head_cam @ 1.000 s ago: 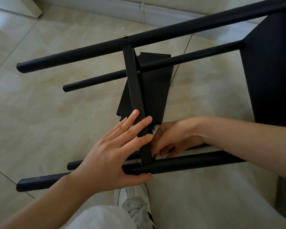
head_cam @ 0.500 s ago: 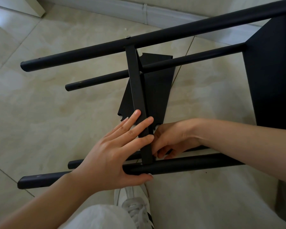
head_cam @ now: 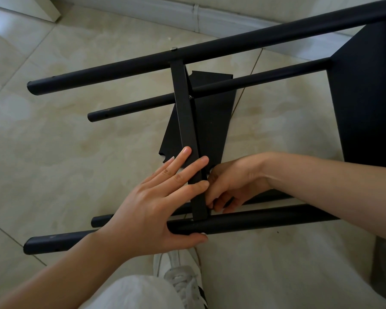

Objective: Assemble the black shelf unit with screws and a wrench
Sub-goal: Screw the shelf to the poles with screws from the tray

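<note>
Left hand [head_cam: 156, 208]: fingers straight and spread, laid flat across the lower part of the flat crossbar [head_cam: 186, 134]. The thumb is hooked under the near tube [head_cam: 265, 219], so the hand braces bar and tube together where they join. The grip is loose, not a closed fist.

Right hand [head_cam: 232, 186]: reaches in from the right, just behind the crossbar and touching it. Fingers are curled downward at the joint between the crossbar and the near tube. What they pinch, if anything, is hidden by the bar and the fingers themselves; it cannot be told.

Shelf frame [head_cam: 210, 50]: black, lying on its side on the tiled floor [head_cam: 54, 152]. Four round tubes run left to right: the near tube, a thinner one just behind it, a thin middle tube [head_cam: 254, 82] and the thick far tube. The crossbar runs from the far tube to the near tube, crossing the middle tube. A screw head [head_cam: 173, 49] shows on top of the far tube above the crossbar, and a second small one sits where the crossbar meets the middle tube.

A loose black panel [head_cam: 212, 121] with notched corners lies flat on the floor under the crossbar. A large black panel [head_cam: 366, 103] stands at the right, joined to the tubes.

A white shoe [head_cam: 181, 279] and a pale trouser leg [head_cam: 132, 295] show at the bottom edge. A baseboard [head_cam: 210, 16] runs along the top.
</note>
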